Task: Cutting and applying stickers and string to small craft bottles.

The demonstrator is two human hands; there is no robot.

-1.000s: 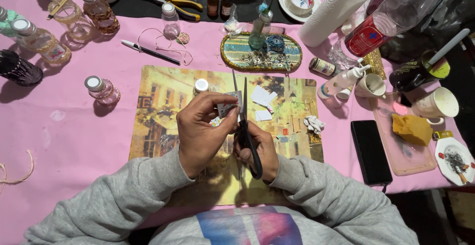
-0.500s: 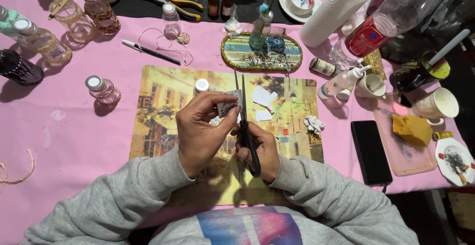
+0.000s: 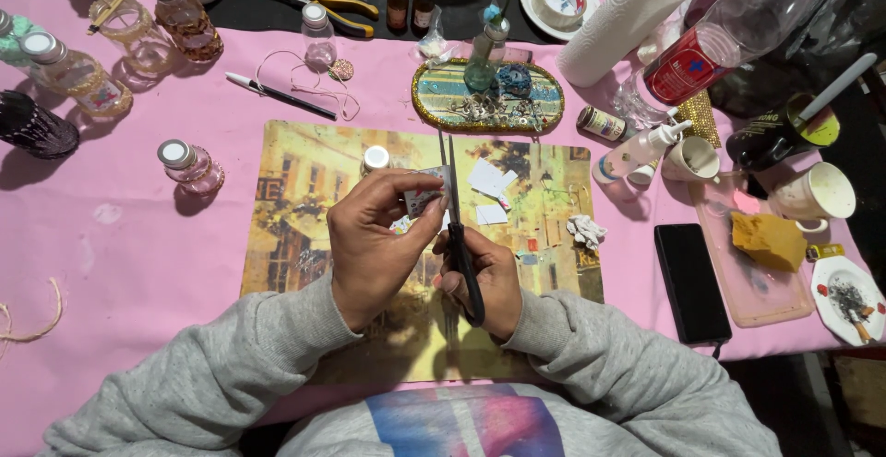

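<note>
My left hand (image 3: 374,235) pinches a small piece of paper (image 3: 423,197) between thumb and fingers above a picture placemat (image 3: 305,198). My right hand (image 3: 484,277) grips black-handled scissors (image 3: 454,217), whose long blades point away from me and stand slightly apart right beside the paper. Small white paper scraps (image 3: 487,189) lie on the mat just right of the blades. Both grey sleeves rest at the table's near edge.
On the pink cloth stand several glass bottles (image 3: 189,163), an oval tray of trinkets (image 3: 487,97), a paper towel roll (image 3: 628,18), pliers (image 3: 323,0), a pen (image 3: 281,97), cups (image 3: 817,191), a black phone (image 3: 692,282) and a yellow sponge (image 3: 768,240).
</note>
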